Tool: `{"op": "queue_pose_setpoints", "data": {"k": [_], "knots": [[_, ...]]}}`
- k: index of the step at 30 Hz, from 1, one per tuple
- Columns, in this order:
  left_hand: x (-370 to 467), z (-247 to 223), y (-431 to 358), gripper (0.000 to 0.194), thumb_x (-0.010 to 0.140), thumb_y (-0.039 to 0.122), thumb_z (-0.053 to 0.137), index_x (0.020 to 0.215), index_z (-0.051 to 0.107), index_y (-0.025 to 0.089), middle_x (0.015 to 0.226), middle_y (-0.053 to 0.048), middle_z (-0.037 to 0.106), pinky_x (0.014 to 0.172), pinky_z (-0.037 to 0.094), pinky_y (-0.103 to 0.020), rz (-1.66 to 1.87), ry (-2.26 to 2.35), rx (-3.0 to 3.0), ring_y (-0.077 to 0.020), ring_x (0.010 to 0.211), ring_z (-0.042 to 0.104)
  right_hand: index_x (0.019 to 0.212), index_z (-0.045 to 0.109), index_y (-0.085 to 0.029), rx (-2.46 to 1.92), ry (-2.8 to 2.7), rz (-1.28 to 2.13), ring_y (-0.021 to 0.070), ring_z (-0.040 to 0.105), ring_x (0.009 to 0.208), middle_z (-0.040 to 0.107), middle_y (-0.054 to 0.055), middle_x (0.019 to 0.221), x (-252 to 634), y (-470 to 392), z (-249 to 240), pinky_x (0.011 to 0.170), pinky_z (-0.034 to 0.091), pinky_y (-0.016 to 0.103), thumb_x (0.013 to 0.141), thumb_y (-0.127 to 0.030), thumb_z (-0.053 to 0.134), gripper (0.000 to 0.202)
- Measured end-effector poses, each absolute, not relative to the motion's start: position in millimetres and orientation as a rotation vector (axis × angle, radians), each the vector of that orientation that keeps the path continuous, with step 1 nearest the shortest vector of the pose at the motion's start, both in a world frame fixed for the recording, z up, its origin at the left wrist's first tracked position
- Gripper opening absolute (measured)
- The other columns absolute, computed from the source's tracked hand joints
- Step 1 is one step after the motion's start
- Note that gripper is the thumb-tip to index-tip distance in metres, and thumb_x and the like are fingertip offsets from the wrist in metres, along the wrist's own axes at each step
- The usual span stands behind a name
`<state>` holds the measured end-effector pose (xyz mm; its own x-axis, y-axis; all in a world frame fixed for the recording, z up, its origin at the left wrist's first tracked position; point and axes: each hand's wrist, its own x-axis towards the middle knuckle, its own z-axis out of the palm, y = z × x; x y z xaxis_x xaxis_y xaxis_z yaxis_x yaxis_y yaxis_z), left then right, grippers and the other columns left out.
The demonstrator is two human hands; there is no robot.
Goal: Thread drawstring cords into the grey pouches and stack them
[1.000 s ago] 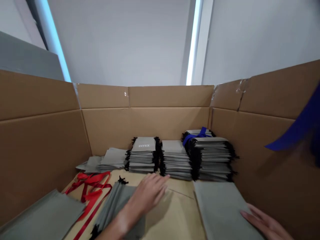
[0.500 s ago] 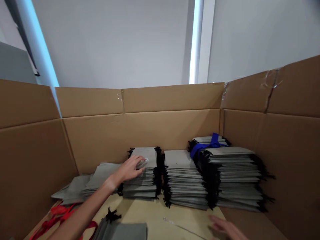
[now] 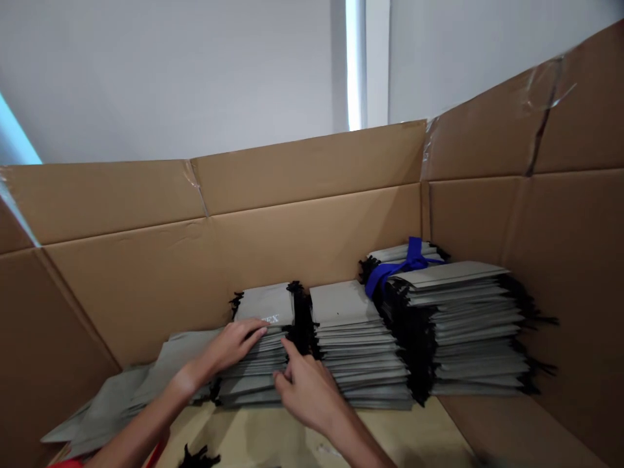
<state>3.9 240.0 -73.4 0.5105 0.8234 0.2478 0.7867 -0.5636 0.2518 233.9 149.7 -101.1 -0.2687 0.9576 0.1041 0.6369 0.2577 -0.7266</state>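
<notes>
Grey folded pieces with black fringed ends lie in a left stack (image 3: 268,302), with white letters on the top one. My left hand (image 3: 237,342) rests on the front edge of that stack, fingers stretched over it. Close to its right front side is my right hand (image 3: 307,387), index finger pointing at the layers and thumb apart, holding nothing. Right of my hands stands a middle stack (image 3: 344,304) of the same pieces. Farther right, a taller stack (image 3: 468,325) has a blue band (image 3: 402,266) knotted at its back left.
Tall cardboard walls (image 3: 312,240) surround the stacks. Loose grey pieces (image 3: 114,403) overlap at the left. Something red (image 3: 158,452) shows beside my left forearm, and a black fringe (image 3: 197,457) at the bottom edge. A yellowish board (image 3: 390,432) lies beneath.
My right hand has come from the lower right to the left stack. My left hand has drawn back to that stack's front edge. The view has turned and tilted.
</notes>
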Motion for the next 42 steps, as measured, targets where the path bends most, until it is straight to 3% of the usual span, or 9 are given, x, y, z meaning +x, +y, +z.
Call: {"op": "queue_pose_setpoints", "data": {"k": [6, 9, 16, 20, 23, 25, 32, 39, 42], "knots": [[2, -71, 247, 0.047, 0.103, 0.054, 0.047, 0.104, 0.082, 0.023, 0.111, -0.005, 0.086, 0.099, 0.059, -0.037, 0.748, 1.590, 2.402, -0.0286, 0.107, 0.078, 0.158, 0.047, -0.009, -1.529, -1.989, 0.696, 0.0444, 0.078, 0.109, 0.079, 0.027, 0.116, 207, 165, -99, 0.090, 0.056, 0.054, 0.098, -0.029, 0.054, 0.063], [2, -71, 247, 0.047, 0.104, 0.055, 0.045, 0.092, 0.076, 0.022, 0.093, -0.002, 0.083, 0.087, 0.060, -0.033, 0.851, 1.635, 2.349, -0.0262, 0.091, 0.076, 0.144, 0.056, -0.009, -1.552, -1.918, 0.666, 0.0438, 0.079, 0.104, 0.080, 0.026, 0.110, 207, 169, -95, 0.087, 0.058, 0.053, 0.099, -0.026, 0.051, 0.048], [4, -71, 244, 0.042, 0.102, 0.055, 0.048, 0.097, 0.076, 0.024, 0.097, -0.002, 0.083, 0.088, 0.060, -0.034, 0.850, 1.660, 2.363, -0.0277, 0.093, 0.076, 0.132, 0.058, -0.009, -1.537, -1.752, 0.756, 0.0367, 0.081, 0.094, 0.081, 0.025, 0.101, 226, 186, -97, 0.082, 0.058, 0.044, 0.095, -0.020, 0.053, 0.038], [5, -69, 244, 0.043, 0.103, 0.055, 0.046, 0.094, 0.073, 0.023, 0.094, -0.002, 0.082, 0.086, 0.059, -0.031, 0.792, 1.648, 2.385, -0.0256, 0.090, 0.075, 0.149, 0.038, -0.004, -1.274, -1.437, 1.379, 0.0217, 0.062, 0.043, 0.071, 0.005, 0.059, 219, 201, -110, 0.048, 0.050, 0.028, 0.098, -0.021, 0.050, 0.055], [4, -69, 245, 0.043, 0.104, 0.056, 0.045, 0.095, 0.073, 0.024, 0.094, -0.001, 0.081, 0.088, 0.058, -0.031, 0.785, 1.640, 2.391, -0.0248, 0.090, 0.074, 0.160, 0.014, 0.000, -1.155, -1.175, 1.620, 0.0162, 0.047, 0.032, 0.065, -0.003, 0.050, 204, 211, -117, 0.038, 0.039, 0.020, 0.100, -0.019, 0.042, 0.068], [2, -70, 245, 0.044, 0.104, 0.057, 0.045, 0.095, 0.073, 0.024, 0.092, -0.001, 0.080, 0.087, 0.059, -0.031, 0.778, 1.638, 2.391, -0.0247, 0.089, 0.074, 0.161, 0.012, -0.002, -1.135, -1.099, 1.626, 0.0142, 0.043, 0.031, 0.065, -0.003, 0.051, 195, 217, -120, 0.036, 0.033, 0.017, 0.100, -0.017, 0.037, 0.068], [-3, -68, 247, 0.043, 0.104, 0.055, 0.047, 0.116, 0.077, 0.026, 0.121, -0.005, 0.083, 0.101, 0.060, -0.037, 0.706, 1.619, 2.455, -0.0278, 0.112, 0.077, 0.162, 0.026, -0.009, -1.038, -0.963, 1.612, 0.0126, 0.038, 0.030, 0.059, -0.005, 0.044, 193, 220, -115, 0.036, 0.024, 0.015, 0.099, -0.016, 0.041, 0.065], [2, -66, 248, 0.049, 0.101, 0.055, 0.052, 0.136, 0.070, 0.026, 0.140, -0.009, 0.076, 0.111, 0.055, -0.043, 0.512, 1.570, 2.652, -0.0302, 0.128, 0.072, 0.171, 0.012, -0.012, -0.805, -0.956, 1.780, 0.0105, 0.033, 0.029, 0.060, -0.006, 0.044, 201, 213, -103, 0.038, 0.017, 0.015, 0.091, -0.009, 0.042, 0.085], [11, -60, 246, 0.047, 0.101, 0.056, 0.052, 0.134, 0.070, 0.027, 0.129, -0.008, 0.081, 0.100, 0.060, -0.040, 0.484, 1.589, 2.657, -0.0294, 0.113, 0.078, 0.173, 0.007, -0.015, -0.735, -0.980, 1.848, 0.0091, 0.032, 0.030, 0.061, -0.007, 0.047, 202, 208, -96, 0.039, 0.017, 0.015, 0.092, -0.008, 0.042, 0.088]]}}
